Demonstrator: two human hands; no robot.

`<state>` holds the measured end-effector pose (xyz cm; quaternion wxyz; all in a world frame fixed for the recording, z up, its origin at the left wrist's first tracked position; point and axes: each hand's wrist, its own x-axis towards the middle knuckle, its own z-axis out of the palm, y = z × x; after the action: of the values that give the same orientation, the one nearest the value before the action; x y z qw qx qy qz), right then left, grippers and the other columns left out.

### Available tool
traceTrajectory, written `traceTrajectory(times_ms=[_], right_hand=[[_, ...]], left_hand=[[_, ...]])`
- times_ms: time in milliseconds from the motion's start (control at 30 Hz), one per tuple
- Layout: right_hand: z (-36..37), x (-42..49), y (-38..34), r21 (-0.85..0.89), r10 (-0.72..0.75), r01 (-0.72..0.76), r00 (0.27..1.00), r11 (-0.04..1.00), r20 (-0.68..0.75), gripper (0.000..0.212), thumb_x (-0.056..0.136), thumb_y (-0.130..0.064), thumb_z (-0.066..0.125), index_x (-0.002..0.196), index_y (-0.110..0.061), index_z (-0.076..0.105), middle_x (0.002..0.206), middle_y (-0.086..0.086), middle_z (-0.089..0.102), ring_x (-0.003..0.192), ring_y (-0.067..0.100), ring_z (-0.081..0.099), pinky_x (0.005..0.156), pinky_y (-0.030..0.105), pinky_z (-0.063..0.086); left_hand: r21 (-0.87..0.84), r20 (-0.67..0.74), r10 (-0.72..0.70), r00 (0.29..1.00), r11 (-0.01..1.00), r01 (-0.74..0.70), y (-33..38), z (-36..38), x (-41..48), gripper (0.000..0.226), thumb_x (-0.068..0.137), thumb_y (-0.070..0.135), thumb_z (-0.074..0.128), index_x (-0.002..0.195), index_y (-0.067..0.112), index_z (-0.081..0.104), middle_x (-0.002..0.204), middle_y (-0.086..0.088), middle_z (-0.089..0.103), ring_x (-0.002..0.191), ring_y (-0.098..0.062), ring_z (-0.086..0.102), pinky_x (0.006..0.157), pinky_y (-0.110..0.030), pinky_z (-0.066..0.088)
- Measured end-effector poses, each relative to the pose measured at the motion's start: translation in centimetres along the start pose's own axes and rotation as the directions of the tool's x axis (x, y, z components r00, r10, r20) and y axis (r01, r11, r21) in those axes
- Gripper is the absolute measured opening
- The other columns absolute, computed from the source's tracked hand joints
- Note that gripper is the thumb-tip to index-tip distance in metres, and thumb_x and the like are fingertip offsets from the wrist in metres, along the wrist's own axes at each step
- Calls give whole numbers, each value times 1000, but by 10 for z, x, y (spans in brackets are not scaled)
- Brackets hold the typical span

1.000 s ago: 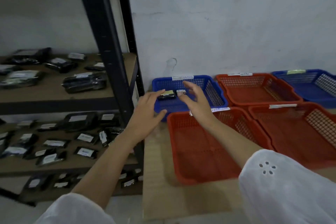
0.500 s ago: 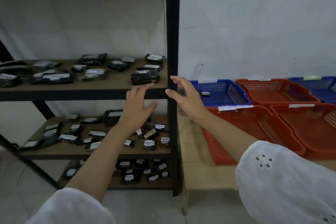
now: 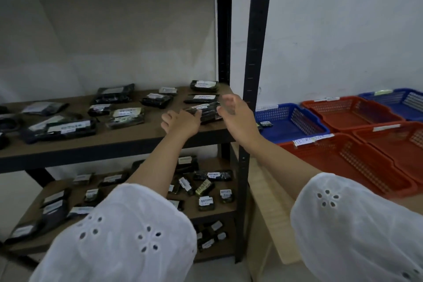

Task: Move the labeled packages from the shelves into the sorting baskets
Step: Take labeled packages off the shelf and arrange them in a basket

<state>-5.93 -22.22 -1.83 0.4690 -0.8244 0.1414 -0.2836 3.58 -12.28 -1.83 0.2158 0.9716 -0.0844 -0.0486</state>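
Hands recorded at the middle shelf (image 3: 114,142) of a black rack. Left hand (image 3: 180,122) is extended over the shelf's front edge, back of the hand up. Its fingers (image 3: 193,115) are laid against the left end of a dark package (image 3: 209,110) bearing a white label. Whether that end is pinched or only touched cannot be told, as the fingertips are blurred.

Right hand (image 3: 239,119) is held just right of the same package, fingers (image 3: 230,101) spread and loosely bent, nothing held. The thumb is seen close to the package's right end; contact cannot be resolved.

The package is located at the front right part of the shelf, between the two hands and near the rack post (image 3: 254,75). Whether it is lying flat or slightly lifted cannot be told. Other labelled packages (image 3: 124,117) are spread over the same shelf, and more are scattered on the lower shelf (image 3: 218,210).

A pale wooden tabletop (image 3: 267,192) is seen right of the rack, carrying the baskets. The blue basket (image 3: 304,126) nearest the post is noted to hold one small package (image 3: 265,124) in its near left corner. Three red baskets (image 3: 343,167) are set beside and in front of it, touching one another. A second blue basket (image 3: 400,101) is placed at the far right. White sleeves (image 3: 128,236) with eyelet holes are seen on both arms.
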Motion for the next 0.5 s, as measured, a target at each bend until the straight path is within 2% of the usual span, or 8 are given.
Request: traceTrajectory(times_ms=[133, 233, 300, 367, 433, 500], right_hand=[[2, 3, 4, -4, 33, -33, 999, 999, -13, 38, 95, -25, 53, 132, -18, 49, 132, 2, 52, 115, 8, 49, 89, 15, 32], [6, 7, 5, 6, 26, -26, 1000, 1000, -10, 36, 95, -25, 53, 131, -18, 50, 126, 2, 54, 103, 5, 49, 75, 7, 34], [11, 12, 3, 22, 13, -12, 1000, 1000, -12, 33, 96, -22, 52, 129, -17, 50, 119, 3, 57, 97, 4, 50, 66, -1, 37], [16, 17, -1, 21, -14, 14, 1000, 1000, -13, 30, 97, -19, 50, 127, -16, 51, 111, 4, 57, 92, 6, 52, 64, -5, 34], [22, 24, -6, 7, -30, 30, 999, 1000, -18, 29, 97, -17, 47, 126, -16, 51, 108, 3, 55, 88, 5, 53, 60, -5, 34], [29, 35, -12, -39, -36, 34, 998, 999, -44, 28, 99, -18, 44, 126, -17, 51, 109, 1, 52, 82, 1, 52, 57, -2, 36]], left_hand=[[-232, 10, -8, 1000, 973, 10, 0, 0, 6, 78, 85, 52, 56, 140, 6, 26, 148, -20, 21, 135, -35, 18, 109, -41, 21], [-487, 46, 34, 998, 874, -7, -4, 2, 11, 78, 78, 40, 69, 135, 12, 24, 141, -18, 33, 130, -33, 29, 105, -42, 32], [-625, 77, 100, 992, 780, -30, -7, 0, 13, 74, 77, 33, 71, 130, 14, 23, 132, -13, 41, 120, -28, 41, 98, -39, 39], [-721, 68, 148, 987, 690, -54, -11, -5, 10, 65, 82, 24, 68, 128, 14, 23, 121, -6, 43, 107, -19, 45, 85, -31, 41], [-814, 62, 134, 989, 580, -27, -17, -11, 11, 55, 86, 15, 62, 125, 20, 22, 121, -6, 41, 104, -18, 47, 78, -29, 44], [-876, 77, 111, 991, 482, 14, -30, -18, 17, 51, 87, 8, 59, 117, 25, 22, 128, -8, 40, 108, -21, 50, 78, -32, 51]])
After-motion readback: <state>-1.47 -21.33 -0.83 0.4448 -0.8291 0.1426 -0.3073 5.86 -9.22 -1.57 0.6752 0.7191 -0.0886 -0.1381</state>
